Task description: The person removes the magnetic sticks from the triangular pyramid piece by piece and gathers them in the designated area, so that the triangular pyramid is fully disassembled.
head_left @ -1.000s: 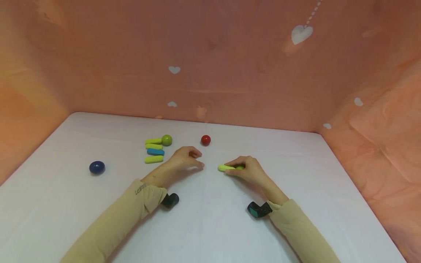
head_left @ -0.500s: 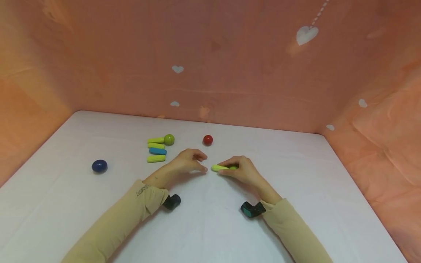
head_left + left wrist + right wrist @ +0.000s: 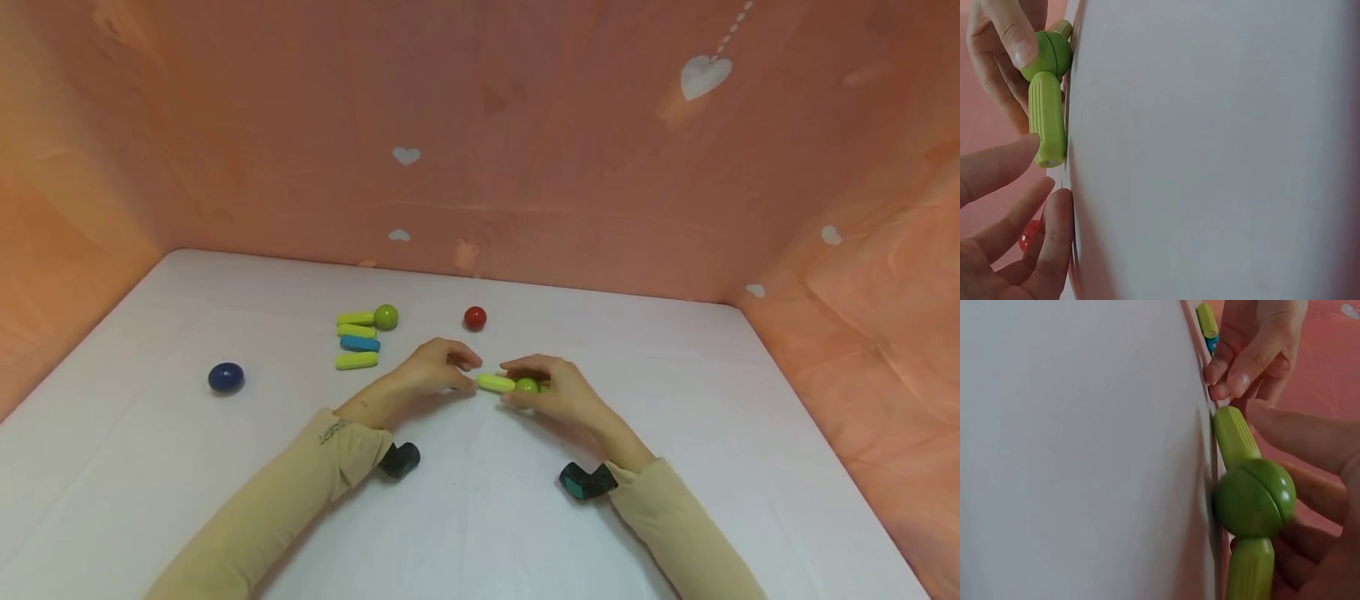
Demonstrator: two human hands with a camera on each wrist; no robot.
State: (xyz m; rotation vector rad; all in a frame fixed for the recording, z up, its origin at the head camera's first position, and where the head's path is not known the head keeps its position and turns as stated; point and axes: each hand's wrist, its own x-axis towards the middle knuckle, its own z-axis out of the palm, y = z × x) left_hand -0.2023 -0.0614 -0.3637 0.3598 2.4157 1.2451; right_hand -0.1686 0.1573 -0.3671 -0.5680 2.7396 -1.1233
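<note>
A light green ribbed stick (image 3: 495, 383) extends from a green ball (image 3: 527, 387) lying low at the table. In the right wrist view a second yellow-green stick (image 3: 1251, 569) comes out of the ball's other side. My right hand (image 3: 567, 392) surrounds the ball loosely, thumb and fingers spread to either side, with a gap between thumb and ball in the right wrist view. My left hand (image 3: 431, 367) is at the first stick's free end, fingers loosely bent. Its thumb overlaps that stick in the left wrist view; whether they touch I cannot tell.
Behind my left hand are several yellow-green sticks (image 3: 356, 361), a blue stick (image 3: 360, 343) and another green ball (image 3: 386, 317). A red ball (image 3: 475, 317) sits farther back, and a dark blue ball (image 3: 227, 378) lies far left on the white table (image 3: 465, 517).
My right hand brought the stick and ball leftward toward my left hand. Its fingers then loosened and slid back from the stick, showing more of the ball. My left hand shifted slightly right.
</note>
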